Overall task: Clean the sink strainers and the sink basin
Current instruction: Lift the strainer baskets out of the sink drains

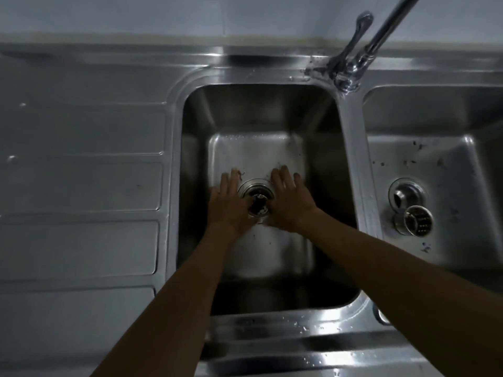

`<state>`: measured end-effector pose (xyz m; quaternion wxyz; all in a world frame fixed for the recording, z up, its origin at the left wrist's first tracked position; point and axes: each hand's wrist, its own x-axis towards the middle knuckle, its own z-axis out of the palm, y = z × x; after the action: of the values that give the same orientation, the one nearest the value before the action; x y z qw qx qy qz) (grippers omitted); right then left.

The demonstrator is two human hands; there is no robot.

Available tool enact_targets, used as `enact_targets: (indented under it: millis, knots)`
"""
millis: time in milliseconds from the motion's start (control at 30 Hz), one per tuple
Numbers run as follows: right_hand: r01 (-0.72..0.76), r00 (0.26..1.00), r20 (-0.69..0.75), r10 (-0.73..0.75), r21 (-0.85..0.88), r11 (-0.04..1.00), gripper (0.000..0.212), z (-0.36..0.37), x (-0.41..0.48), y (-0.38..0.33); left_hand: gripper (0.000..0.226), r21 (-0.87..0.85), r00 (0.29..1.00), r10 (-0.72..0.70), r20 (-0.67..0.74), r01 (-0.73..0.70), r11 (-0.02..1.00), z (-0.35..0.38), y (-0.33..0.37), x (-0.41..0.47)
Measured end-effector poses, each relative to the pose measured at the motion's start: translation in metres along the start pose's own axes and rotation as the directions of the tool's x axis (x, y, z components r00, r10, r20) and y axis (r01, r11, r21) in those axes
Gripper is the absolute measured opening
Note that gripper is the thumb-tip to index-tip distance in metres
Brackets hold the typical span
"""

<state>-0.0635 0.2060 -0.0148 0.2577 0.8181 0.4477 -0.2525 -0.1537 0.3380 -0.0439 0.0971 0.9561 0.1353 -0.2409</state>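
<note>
1. Ribbed matte steel drainboard [81, 186] at far left.
2. Left hand [227, 202] lies flat with fingers straight on the floor of the rounded steel basin [261, 112], beside its round drain [257, 200].
3. Right hand [290, 200] lies flat likewise, across the drain.
4. Chrome faucet [351, 66] stands behind.
5. In the speckled second basin [435, 126], a perforated cylindrical strainer [415, 220] lies on its side.

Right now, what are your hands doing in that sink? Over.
Left hand and right hand open, flat on basin floor, flanking the drain. Loose strainer lies in the other basin. Nothing blocking.
</note>
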Motion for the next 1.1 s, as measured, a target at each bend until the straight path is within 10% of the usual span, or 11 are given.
enact_targets:
  millis: [267, 1100]
  knots:
    - [0.098, 0.971, -0.228, -0.072, 0.101, 0.990, 0.039, -0.008, 0.001, 0.001, 0.060, -0.099, 0.995, 0.084, -0.052, -0.089, 0.991, -0.001, -0.005, -0.001]
    - [0.200, 0.864, -0.501, -0.042, 0.266, 0.943, 0.083, -0.046, -0.052, 0.039, 0.089, -0.401, 0.962, -0.004, -0.273, -0.110, 0.909, -0.077, 0.009, -0.047]
